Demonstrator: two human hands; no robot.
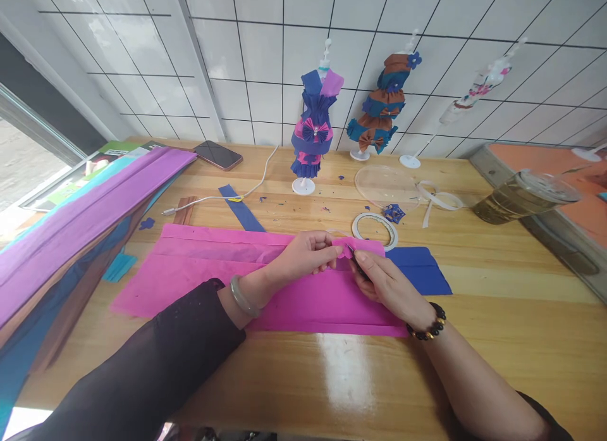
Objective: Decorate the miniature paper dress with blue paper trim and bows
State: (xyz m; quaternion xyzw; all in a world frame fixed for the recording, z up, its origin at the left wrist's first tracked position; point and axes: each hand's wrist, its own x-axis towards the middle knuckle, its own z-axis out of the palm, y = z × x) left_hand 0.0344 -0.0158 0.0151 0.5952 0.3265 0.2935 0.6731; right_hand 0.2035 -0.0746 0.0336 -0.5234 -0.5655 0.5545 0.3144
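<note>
My left hand (310, 254) pinches a small pink paper piece (342, 251) between thumb and fingertips. Closed around a small dark cutting tool (359, 266), probably scissors, is my right hand (384, 283); its tip touches the pink piece. Most of the tool is hidden by my fingers. Beneath both hands lies a wide folded sheet of pink crepe paper (199, 276). A blue paper piece (420, 270) sticks out from under its right end. Just beyond my right hand rests a roll of white tape (356, 224).
Dressed figures on stands (313, 137) line the tiled wall. A clear lid (386, 185), white ribbon (440, 199) and a drink cup (516, 197) sit at right. At left are long paper strips (90, 207), a phone (218, 155) and a white cable (256, 186).
</note>
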